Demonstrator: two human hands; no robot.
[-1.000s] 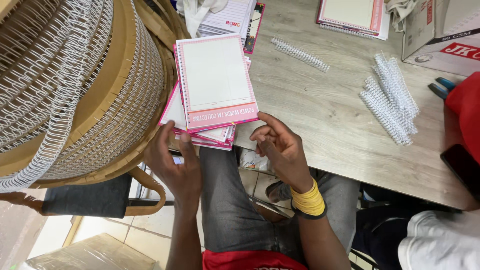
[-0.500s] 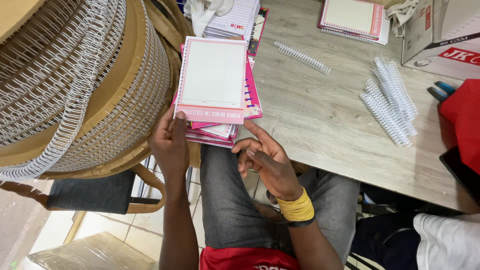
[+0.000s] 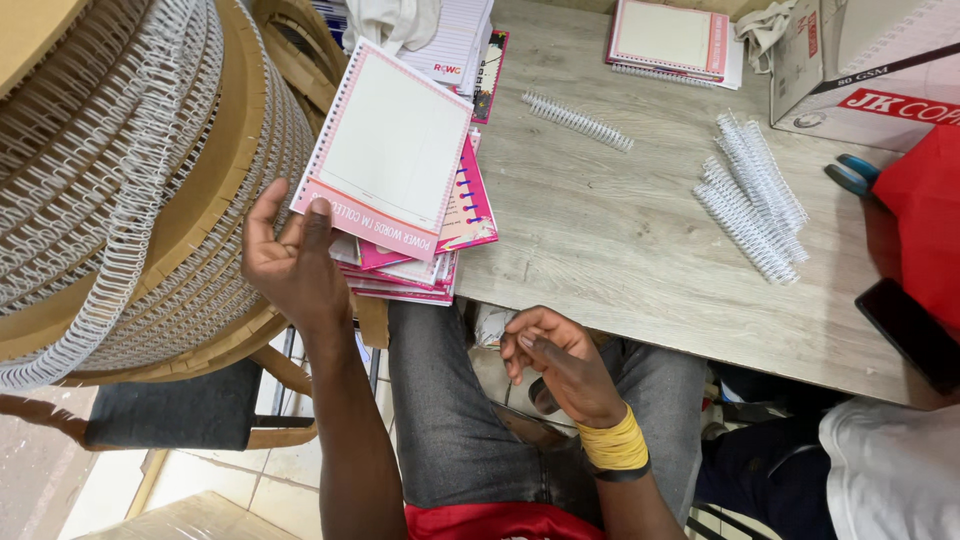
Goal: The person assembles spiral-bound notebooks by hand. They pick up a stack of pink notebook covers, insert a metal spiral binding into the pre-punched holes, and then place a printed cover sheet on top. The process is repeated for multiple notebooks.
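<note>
Your left hand (image 3: 290, 255) now alone pinches the pink-bordered notebook (image 3: 385, 150); your right hand (image 3: 560, 360) has dropped lapward, seemingly empty.

head cam | looks steeply down | close over table (image 3: 620, 230) edge

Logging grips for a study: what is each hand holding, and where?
Left hand pinches the pink-bordered notebook at its bottom corner; right hand holds nothing visible.
</note>
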